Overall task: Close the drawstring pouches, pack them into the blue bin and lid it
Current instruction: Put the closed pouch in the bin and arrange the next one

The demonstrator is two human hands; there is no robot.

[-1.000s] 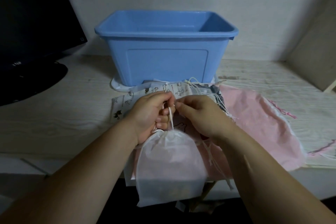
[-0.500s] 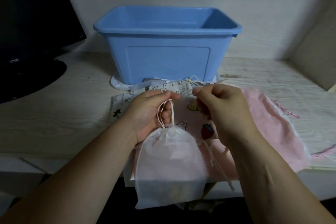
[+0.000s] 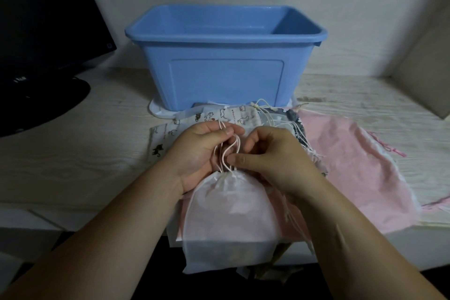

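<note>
Both hands work the cords (image 3: 225, 153) of a white pouch (image 3: 231, 221). The left hand (image 3: 202, 151) pinches them; the right hand (image 3: 270, 158) presses beside. The blue bin (image 3: 226, 61) stands behind.

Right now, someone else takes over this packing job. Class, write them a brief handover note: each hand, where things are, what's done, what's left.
Left hand: grips the drawstrings of the white pouch, which hangs over the table edge.
Right hand: pinches the same drawstrings above the gathered mouth.
Blue bin: behind, open, no pouch visible inside; what looks like its lid lies under it.
Done: white pouch's mouth drawn shut.
Left: close the pink pouch and printed pouches lying flat, pack all, lid the bin.
</note>
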